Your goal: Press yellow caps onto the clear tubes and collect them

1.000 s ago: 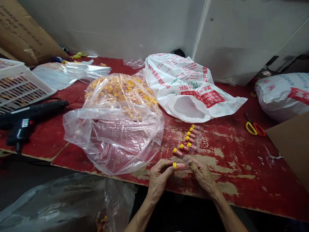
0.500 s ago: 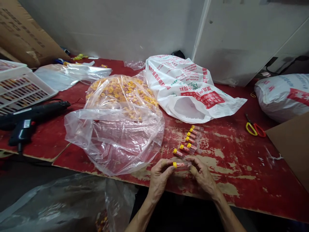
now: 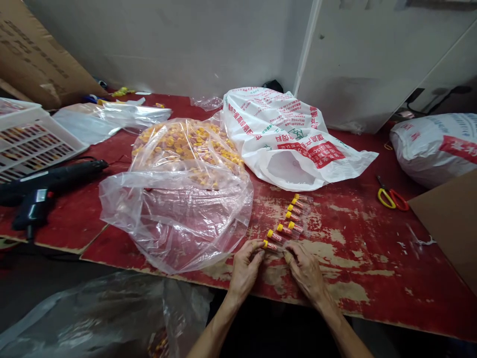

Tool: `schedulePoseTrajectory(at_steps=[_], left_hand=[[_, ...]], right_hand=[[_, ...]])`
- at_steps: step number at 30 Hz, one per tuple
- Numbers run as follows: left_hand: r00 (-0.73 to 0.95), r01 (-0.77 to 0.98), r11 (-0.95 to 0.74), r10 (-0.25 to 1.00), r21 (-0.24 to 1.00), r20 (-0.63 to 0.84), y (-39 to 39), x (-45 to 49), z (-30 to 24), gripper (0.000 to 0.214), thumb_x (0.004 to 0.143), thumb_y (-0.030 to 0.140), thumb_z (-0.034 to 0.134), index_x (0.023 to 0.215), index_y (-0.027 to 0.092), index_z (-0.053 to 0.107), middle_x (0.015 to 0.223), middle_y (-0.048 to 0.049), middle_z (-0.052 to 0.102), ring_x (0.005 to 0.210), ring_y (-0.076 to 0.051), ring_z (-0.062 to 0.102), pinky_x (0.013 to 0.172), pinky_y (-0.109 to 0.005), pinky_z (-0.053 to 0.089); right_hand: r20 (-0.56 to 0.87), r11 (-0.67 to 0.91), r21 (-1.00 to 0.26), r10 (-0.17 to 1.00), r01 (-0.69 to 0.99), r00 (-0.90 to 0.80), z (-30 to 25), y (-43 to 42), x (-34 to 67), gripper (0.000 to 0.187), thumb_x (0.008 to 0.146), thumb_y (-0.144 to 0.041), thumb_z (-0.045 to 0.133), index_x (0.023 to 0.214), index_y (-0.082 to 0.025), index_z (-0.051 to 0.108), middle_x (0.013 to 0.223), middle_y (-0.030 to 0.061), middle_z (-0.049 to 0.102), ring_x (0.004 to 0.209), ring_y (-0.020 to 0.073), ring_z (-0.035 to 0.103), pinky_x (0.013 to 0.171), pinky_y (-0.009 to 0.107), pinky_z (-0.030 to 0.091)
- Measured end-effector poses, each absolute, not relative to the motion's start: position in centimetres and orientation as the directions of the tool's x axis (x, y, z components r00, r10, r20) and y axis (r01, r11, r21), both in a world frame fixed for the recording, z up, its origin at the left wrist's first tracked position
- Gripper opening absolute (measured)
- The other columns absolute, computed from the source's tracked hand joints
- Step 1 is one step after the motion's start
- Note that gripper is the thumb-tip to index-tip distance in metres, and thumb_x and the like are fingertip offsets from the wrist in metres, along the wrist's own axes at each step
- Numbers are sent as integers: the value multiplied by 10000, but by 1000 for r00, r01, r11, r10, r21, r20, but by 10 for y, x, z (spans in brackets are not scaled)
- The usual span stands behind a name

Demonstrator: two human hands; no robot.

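A small clear tube with a yellow cap point(image 3: 271, 245) lies low over the worn red table point(image 3: 357, 258), pinched at its two ends. My left hand point(image 3: 244, 271) grips the capped end and my right hand point(image 3: 305, 271) grips the other end. Just beyond it a row of several like tubes point(image 3: 292, 219) lies on the table, running away toward the white printed bag point(image 3: 286, 134). To the left of my hands spreads a big clear plastic bag point(image 3: 179, 199) with a heap of yellow-capped pieces point(image 3: 186, 144) inside.
A dark glue gun point(image 3: 40, 186) and a white slotted basket point(image 3: 30, 141) sit at the left. Yellow-handled scissors point(image 3: 391, 198), a cardboard sheet point(image 3: 452, 223) and another white sack point(image 3: 436, 146) are at the right. A loose plastic bag point(image 3: 93, 318) hangs below the table's front edge.
Both hands have moved forward and down with the tube, bringing it close to the near end of the row on the table.
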State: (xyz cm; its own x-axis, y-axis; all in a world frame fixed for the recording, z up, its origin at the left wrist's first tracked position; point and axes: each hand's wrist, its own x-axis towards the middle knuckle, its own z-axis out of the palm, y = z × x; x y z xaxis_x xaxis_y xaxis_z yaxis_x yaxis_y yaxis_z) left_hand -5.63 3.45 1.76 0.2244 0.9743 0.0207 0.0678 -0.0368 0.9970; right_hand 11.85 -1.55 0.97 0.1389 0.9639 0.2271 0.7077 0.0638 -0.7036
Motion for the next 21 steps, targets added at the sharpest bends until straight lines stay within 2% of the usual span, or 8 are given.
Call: schedulePoseTrajectory(at_steps=[6, 9, 12, 16, 18, 21], left_hand=[[100, 163, -112, 990, 980, 97, 55, -51, 29, 202, 790, 217, 541, 932, 195, 683, 982, -70, 651, 948, -212, 607, 849, -341, 474], [58, 210, -227, 974, 951, 220, 81, -36, 37, 194, 801, 177, 511, 906, 196, 673, 923, -58, 649, 884, -203, 614, 812, -339, 482], [43, 225, -371, 927, 901, 372, 117, -12, 40, 212, 822, 152, 477, 898, 209, 666, 925, -56, 652, 881, -201, 614, 819, -353, 488], [66, 270, -486, 871, 831, 487, 162, 12, 28, 257, 795, 111, 456, 899, 197, 674, 964, -92, 661, 937, -231, 609, 861, -410, 487], [75, 296, -486, 870, 822, 487, 176, 15, 18, 243, 772, 110, 459, 850, 189, 675, 931, -104, 663, 916, -247, 614, 843, -432, 493], [69, 269, -428, 902, 863, 426, 187, 9, 6, 209, 767, 125, 454, 774, 185, 654, 837, -91, 651, 806, -235, 623, 748, -399, 512]], right_hand=[[215, 57, -744, 964, 666, 157, 15, -16, 119, 237, 907, -305, 406, 943, -206, 618, 926, 56, 672, 836, 196, 636, 724, 278, 487], [189, 31, -775, 964, 631, 185, 20, -10, 127, 251, 911, -323, 405, 907, -213, 631, 825, 45, 674, 740, 191, 637, 644, 259, 495], [250, 63, -771, 945, 634, 210, 29, 8, 140, 269, 903, -365, 426, 899, -217, 650, 799, 48, 678, 711, 200, 636, 617, 260, 503], [356, 159, -720, 920, 675, 163, 50, 56, 157, 255, 899, -351, 442, 959, -231, 659, 927, 59, 682, 837, 213, 643, 702, 285, 523], [407, 212, -671, 906, 711, 114, 58, 96, 162, 273, 905, -313, 412, 993, -216, 651, 983, 74, 669, 901, 217, 631, 777, 321, 519], [469, 259, -603, 880, 755, 73, 66, 170, 166, 268, 909, -306, 430, 978, -170, 650, 991, 105, 653, 939, 227, 614, 868, 396, 493]])
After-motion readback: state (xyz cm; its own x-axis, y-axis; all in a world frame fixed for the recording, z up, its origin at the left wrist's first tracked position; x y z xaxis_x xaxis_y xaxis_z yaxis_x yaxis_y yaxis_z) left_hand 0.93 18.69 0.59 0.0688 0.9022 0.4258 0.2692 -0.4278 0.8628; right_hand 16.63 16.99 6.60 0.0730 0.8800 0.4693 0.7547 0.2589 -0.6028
